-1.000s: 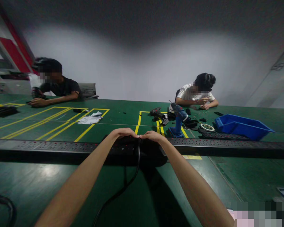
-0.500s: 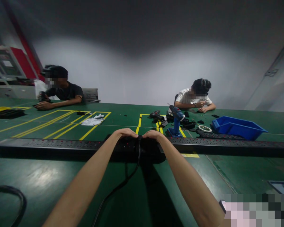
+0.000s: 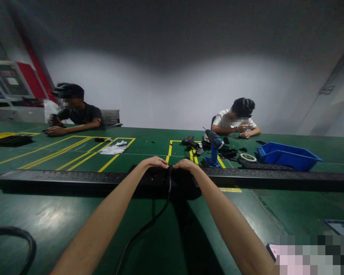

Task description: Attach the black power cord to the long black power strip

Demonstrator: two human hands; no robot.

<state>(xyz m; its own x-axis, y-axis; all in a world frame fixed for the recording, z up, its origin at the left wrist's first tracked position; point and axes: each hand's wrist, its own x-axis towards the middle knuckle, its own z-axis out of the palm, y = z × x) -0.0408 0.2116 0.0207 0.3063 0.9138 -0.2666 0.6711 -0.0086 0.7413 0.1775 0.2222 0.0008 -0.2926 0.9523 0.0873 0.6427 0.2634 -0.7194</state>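
A long black power strip (image 3: 63, 176) with rows of sockets and small red marks lies across the green table. Over a wider black section (image 3: 186, 183) at its middle, my two hands nearly meet. My left hand (image 3: 156, 162) is closed, its fingertips pressed at the top of a black power cable (image 3: 169, 185). From the other side, my right hand (image 3: 185, 164) is closed at the same cable end. Small parts between the fingertips are too dark to make out. Below the hands, the cable hangs over the near side and curves down to the left.
A blue cordless drill (image 3: 213, 147) stands beyond my right hand, near a blue bin (image 3: 288, 154) and a tape roll (image 3: 248, 157). White papers (image 3: 114, 148) lie at left. Thick cable (image 3: 31, 244) loops at lower left. Two people sit across the table (image 3: 143, 133).
The whole view has shifted slightly downward in the picture. My fingertips are a little farther apart at the cable end; both hands stay at the same spot.
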